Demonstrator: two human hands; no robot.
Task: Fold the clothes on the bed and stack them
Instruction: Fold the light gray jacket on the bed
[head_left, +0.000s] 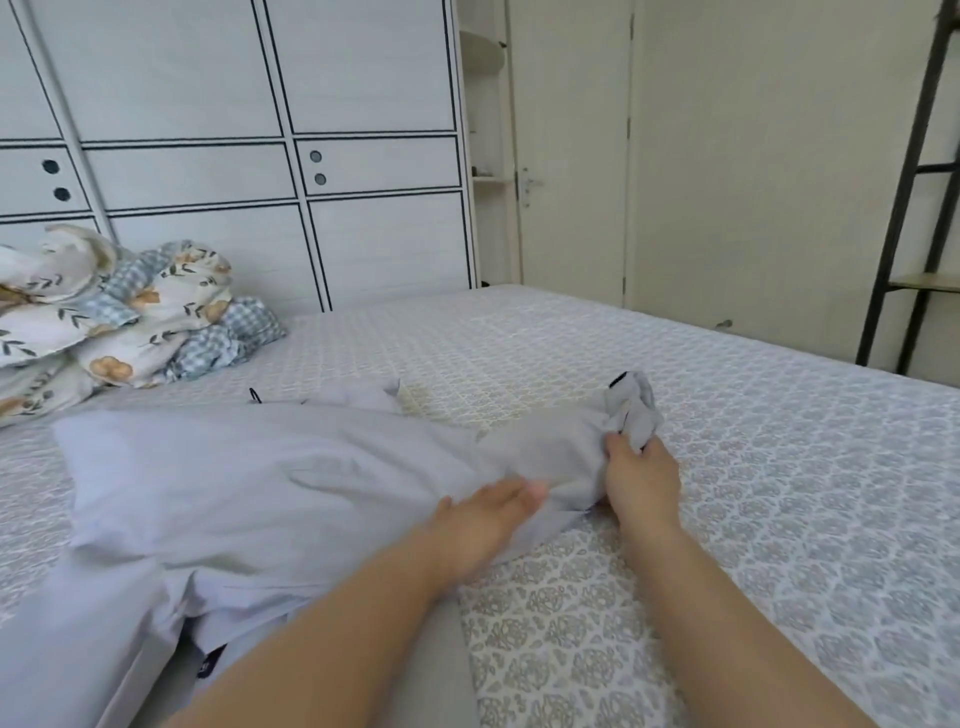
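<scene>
While left hand (483, 519) presses flat | right hand (641, 475) grips grey garment (270, 483) end | bed (779, 441) rightward bare.

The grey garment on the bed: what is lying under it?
Under the grey garment the patterned bed cover shows all around it. Whether anything else lies beneath is hidden. The left hand rests on it; the right hand grips its bunched end.

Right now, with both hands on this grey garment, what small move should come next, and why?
Probably pull the bunched end straight with the right hand while the left hand presses flat. The grey garment is crumpled there, so it cannot fold neatly on the bed.
</scene>
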